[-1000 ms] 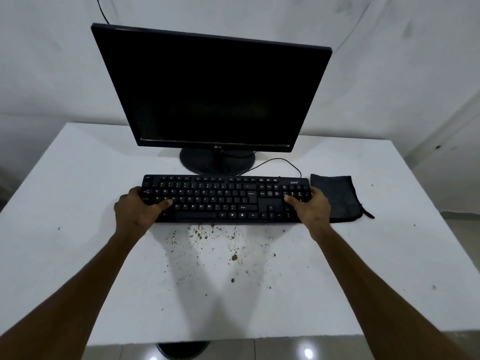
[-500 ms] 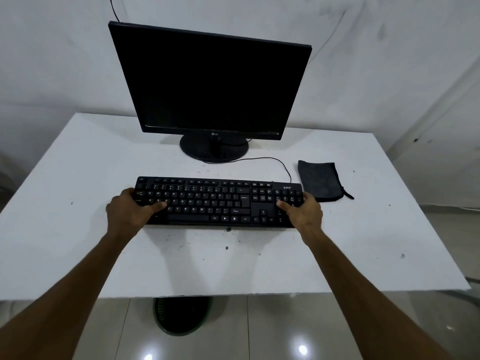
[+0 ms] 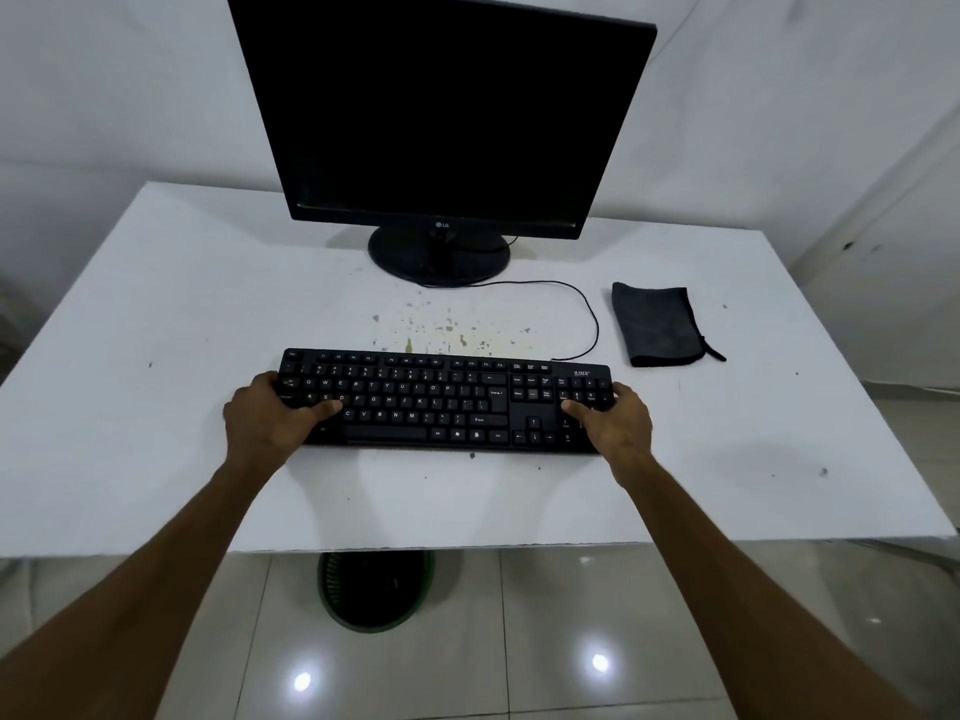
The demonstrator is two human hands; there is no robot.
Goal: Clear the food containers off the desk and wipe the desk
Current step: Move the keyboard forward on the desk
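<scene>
- Black keyboard lies across the middle of the white desk, nearer the front edge than the back, and both hands are on it.
- Left hand grips the keyboard's left end: thumb lies over the keys, fingers curl round the end and go out of sight under it.
- Right hand holds the right end the same way, thumb on the number pad, fingers wrapped round the end and hidden.
- Can't tell whether the keyboard is resting on the desk or lifted just off it.
- Monitor stands at the back edge, its top cut off by the frame, its round base partly hidden behind the screen.
- Thin cable loops from behind the base round to the keyboard's back right corner.
- Brownish stains speckle the desk between the base and the keyboard's back edge; what they are is hard to make out.
- Dark folded cloth lies near the right edge, well apart from the right hand, a small loop sticking out at its front corner.
- A few dark specks dot the desk in front of the keyboard and toward the right edge.
- Bare room shows along the left side and the front strip of the desk.
- Green bin sits on the tiled floor under the front edge, its upper part hidden by the desk; contents too dark to tell.
</scene>
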